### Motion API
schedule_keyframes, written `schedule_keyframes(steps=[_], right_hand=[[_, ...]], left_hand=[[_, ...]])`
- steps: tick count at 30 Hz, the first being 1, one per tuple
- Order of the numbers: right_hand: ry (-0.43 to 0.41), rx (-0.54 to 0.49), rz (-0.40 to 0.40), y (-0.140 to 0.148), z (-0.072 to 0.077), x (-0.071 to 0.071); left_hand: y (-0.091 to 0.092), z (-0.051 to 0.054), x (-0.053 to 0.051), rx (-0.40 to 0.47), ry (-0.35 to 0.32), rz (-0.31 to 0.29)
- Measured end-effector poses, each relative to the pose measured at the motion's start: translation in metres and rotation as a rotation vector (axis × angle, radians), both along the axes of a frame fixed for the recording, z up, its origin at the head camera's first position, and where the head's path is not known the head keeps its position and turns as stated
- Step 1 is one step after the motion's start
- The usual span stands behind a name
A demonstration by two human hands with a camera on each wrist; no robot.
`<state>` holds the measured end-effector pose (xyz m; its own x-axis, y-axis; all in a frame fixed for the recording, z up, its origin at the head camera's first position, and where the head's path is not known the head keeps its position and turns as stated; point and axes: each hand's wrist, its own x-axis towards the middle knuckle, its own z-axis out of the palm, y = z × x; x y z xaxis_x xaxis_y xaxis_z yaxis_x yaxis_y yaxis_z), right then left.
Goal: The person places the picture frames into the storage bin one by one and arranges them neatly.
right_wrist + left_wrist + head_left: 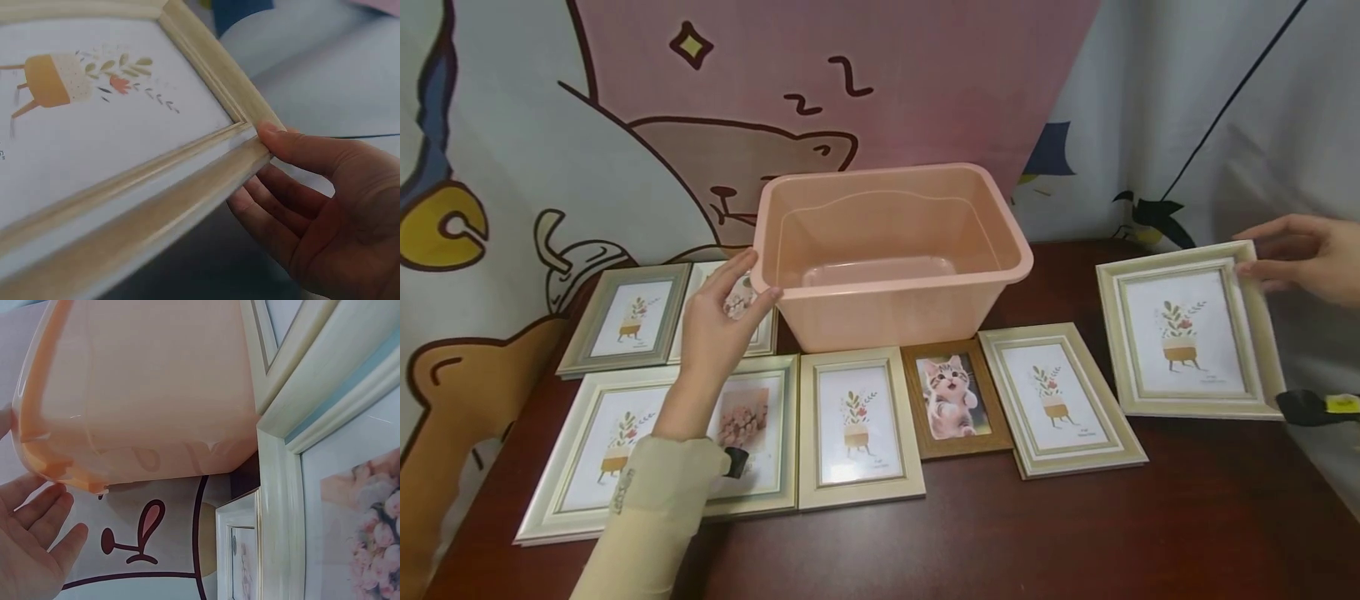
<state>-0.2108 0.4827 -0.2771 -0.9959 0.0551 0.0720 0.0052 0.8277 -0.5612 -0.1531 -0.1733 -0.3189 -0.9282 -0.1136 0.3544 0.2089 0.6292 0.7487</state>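
My right hand point(1311, 254) pinches the top right corner of a cream picture frame point(1262, 333) with a potted-plant print. In the right wrist view, the thumb point(306, 149) lies on the frame's front and the fingers are behind it. The frame leans back, tilted up at the table's right side. At the near left corner of a pink plastic bin point(895, 312), my left hand point(718, 321) holds the rim between thumb and fingers. The left wrist view shows the fingertips against the bin's rim point(37, 440). Nothing is visible inside the bin.
Before the bin lie a cream frame point(808, 433), a brown frame with a kitten picture point(917, 400) and another cream frame point(1093, 392). More frames, including a grey-green one point(681, 292), lie at left on the dark wooden table point(970, 542). A cartoon-printed curtain point(925, 83) hangs behind.
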Motion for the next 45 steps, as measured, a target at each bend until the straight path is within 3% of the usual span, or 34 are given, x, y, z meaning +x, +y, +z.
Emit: schedule_keyframes(steps=[5, 9, 17, 33, 41, 45], right_hand=[[0.154, -0.224, 0.061, -0.015, 0.021, 0.007], [0.270, -0.275, 0.094, -0.027, 0.032, 0.014], [0.469, -0.118, -0.023, -0.046, 0.040, 0.022], [0.641, -0.354, -0.167, -0.090, 0.058, 0.029], [0.685, -0.266, -0.226, -0.103, 0.061, 0.031], [0.696, -0.344, -0.235, -0.109, 0.063, 0.032]], left_hand=[[-0.001, 0.001, 0.000, 0.002, 0.002, 0.001], [-0.001, 0.001, 0.000, 0.008, 0.010, -0.004], [-0.001, 0.001, -0.001, 0.014, 0.008, -0.010], [0.000, 0.000, -0.001, 0.056, 0.009, -0.027], [-0.001, -0.001, -0.002, 0.052, -0.002, -0.018], [-0.001, -0.002, -0.002, 0.054, 0.005, -0.015]])
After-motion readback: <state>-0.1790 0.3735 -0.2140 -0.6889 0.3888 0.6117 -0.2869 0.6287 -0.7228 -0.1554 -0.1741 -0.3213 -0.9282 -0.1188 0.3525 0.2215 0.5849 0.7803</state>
